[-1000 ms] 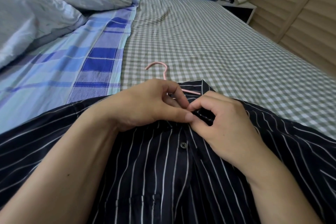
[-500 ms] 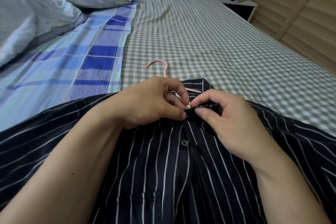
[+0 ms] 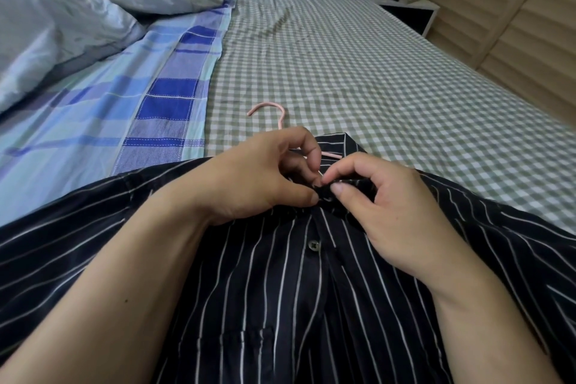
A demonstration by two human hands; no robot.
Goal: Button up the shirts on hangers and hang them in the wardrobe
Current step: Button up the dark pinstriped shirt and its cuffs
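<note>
You've only got one view here, the wide-angle camera on your head, so there's no second angle to share anything with. It looks forward and down along the bed (image 3: 358, 78), close over your own forearms, which come in from the bottom corners. Your left hand (image 3: 258, 178) and right hand (image 3: 383, 212) meet right around the middle. The lens bends the edges a fair bit. At top right it catches the slatted doors (image 3: 523, 25), at top left the rumpled duvet (image 3: 62, 15).

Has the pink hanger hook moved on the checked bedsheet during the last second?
No. The pink plastic hanger hook lies at the same spot on the green checked bedsheet, beside the blue plaid sheet's edge.
</note>
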